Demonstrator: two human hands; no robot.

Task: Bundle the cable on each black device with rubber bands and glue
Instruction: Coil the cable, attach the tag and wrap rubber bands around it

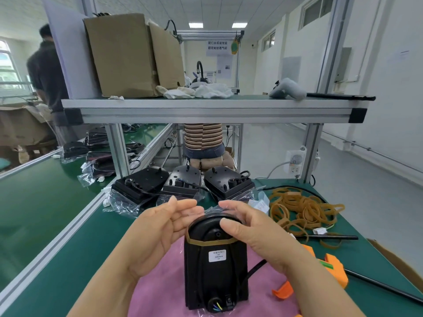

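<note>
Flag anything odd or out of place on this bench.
Nothing looks damaged. The rubber bands lie in a loose tangled heap right of the black device, and the orange glue gun lies on its side nearby.

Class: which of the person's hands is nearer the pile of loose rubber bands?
Right. The right hand touches the black device, just left of the rubber band pile; the left hand is farther left, across the device.
</note>
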